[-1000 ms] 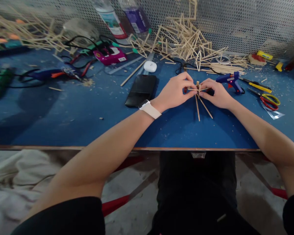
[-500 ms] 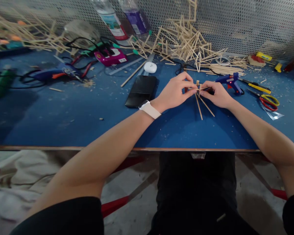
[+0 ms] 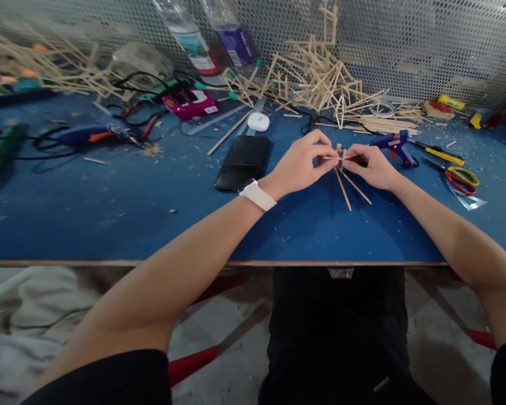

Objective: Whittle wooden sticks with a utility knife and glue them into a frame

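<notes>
Between my two hands is a small frame of thin wooden sticks, with two of them slanting down toward me. My left hand pinches a stick at the frame's left side between thumb and fingertips. From the right, my right hand pinches the same joined sticks, its fingers curled and partly hiding them. A blue hot glue gun lies just beyond my right hand. Left of my left wrist rests a black phone, with a white earbud case behind it.
Scissors and a yellow-handled cutter lie to the right. Piled wooden sticks lean against the mesh wall. Two bottles, a magenta power strip and a corded blue tool are left. The blue table's front edge runs before me.
The view has shifted slightly, so the table sits a little lower in it. Both hands keep their pinch on the stick frame, which has turned very slightly.
</notes>
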The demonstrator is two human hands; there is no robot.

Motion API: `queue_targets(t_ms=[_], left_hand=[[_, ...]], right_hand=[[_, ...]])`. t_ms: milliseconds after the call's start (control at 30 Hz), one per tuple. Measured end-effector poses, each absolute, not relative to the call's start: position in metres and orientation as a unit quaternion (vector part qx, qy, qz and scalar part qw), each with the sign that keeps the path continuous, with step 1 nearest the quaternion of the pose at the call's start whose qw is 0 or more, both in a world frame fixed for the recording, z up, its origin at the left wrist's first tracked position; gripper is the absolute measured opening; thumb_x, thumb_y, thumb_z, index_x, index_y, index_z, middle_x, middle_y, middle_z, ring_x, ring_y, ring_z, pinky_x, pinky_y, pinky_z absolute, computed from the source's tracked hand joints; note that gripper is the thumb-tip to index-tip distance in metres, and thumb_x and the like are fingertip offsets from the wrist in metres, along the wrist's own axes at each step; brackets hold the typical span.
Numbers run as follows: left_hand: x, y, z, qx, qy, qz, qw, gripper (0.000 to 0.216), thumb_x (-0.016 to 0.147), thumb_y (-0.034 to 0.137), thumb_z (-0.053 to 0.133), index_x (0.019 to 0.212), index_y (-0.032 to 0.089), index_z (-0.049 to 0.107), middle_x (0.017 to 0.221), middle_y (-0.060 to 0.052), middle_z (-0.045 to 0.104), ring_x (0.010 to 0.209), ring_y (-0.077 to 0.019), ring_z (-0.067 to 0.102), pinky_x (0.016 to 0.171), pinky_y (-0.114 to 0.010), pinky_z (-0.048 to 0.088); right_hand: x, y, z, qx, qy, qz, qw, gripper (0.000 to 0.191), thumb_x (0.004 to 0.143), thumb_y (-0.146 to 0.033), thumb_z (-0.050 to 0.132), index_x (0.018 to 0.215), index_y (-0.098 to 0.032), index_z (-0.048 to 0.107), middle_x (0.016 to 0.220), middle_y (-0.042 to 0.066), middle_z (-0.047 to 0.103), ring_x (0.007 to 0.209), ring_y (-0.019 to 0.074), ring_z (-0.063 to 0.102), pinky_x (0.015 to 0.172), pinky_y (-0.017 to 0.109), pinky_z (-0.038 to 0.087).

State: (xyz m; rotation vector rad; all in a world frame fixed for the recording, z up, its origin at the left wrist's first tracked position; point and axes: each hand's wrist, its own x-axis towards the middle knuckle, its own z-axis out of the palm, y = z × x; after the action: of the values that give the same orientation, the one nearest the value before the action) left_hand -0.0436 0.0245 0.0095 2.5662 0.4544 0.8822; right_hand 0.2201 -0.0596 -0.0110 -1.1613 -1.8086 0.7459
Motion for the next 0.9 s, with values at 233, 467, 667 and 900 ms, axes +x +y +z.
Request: queue_targets(t_ms=[233, 467, 667, 900], left_hand=[[-0.0427, 0.0229, 0.0093, 0.913, 0.173, 0.323, 0.177, 0.018, 0.119, 0.03, 0.077, 0.116, 0.021, 0.091, 0.128, -0.012, 0.078, 0.095, -0.0221, 0.075, 0.097, -0.044, 0.071], [-0.0428, 0.0216, 0.0098, 0.913, 0.187, 0.316, 0.176, 0.019, 0.12, 0.032, 0.076, 0.117, 0.021, 0.091, 0.13, -0.013, 0.079, 0.092, -0.0212, 0.076, 0.096, -0.046, 0.072], [-0.0437, 0.0202, 0.0105, 0.915, 0.188, 0.317, 0.163, 0.023, 0.122, 0.035, 0.073, 0.119, 0.02, 0.091, 0.131, -0.014, 0.079, 0.095, -0.0238, 0.078, 0.096, -0.048, 0.073], [-0.0443, 0.0198, 0.0115, 0.916, 0.186, 0.318, 0.162, 0.024, 0.123, 0.038, 0.073, 0.118, 0.02, 0.089, 0.129, -0.014, 0.08, 0.098, -0.026, 0.08, 0.099, -0.052, 0.074]], right_hand=[[0.2187, -0.0586, -0.0104, -0.46, -0.719, 0.304, 0.423, 0.053, 0.104, -0.077, 0.09, 0.105, -0.026, 0.077, 0.098, 0.005, 0.081, 0.089, 0.0247, 0.071, 0.089, 0.044, 0.064], [0.2184, -0.0592, -0.0079, -0.463, -0.712, 0.312, 0.426, 0.056, 0.1, -0.079, 0.094, 0.104, -0.026, 0.077, 0.096, 0.004, 0.079, 0.087, 0.0234, 0.068, 0.089, 0.043, 0.064], [0.2201, -0.0581, -0.0117, -0.459, -0.713, 0.313, 0.428, 0.055, 0.099, -0.079, 0.095, 0.105, -0.026, 0.081, 0.097, 0.004, 0.081, 0.09, 0.0244, 0.072, 0.092, 0.044, 0.067], [0.2246, -0.0567, -0.0137, -0.44, -0.723, 0.245, 0.473, 0.063, 0.1, -0.089, 0.091, 0.114, -0.028, 0.087, 0.122, 0.009, 0.087, 0.109, 0.0285, 0.08, 0.092, 0.044, 0.068]])
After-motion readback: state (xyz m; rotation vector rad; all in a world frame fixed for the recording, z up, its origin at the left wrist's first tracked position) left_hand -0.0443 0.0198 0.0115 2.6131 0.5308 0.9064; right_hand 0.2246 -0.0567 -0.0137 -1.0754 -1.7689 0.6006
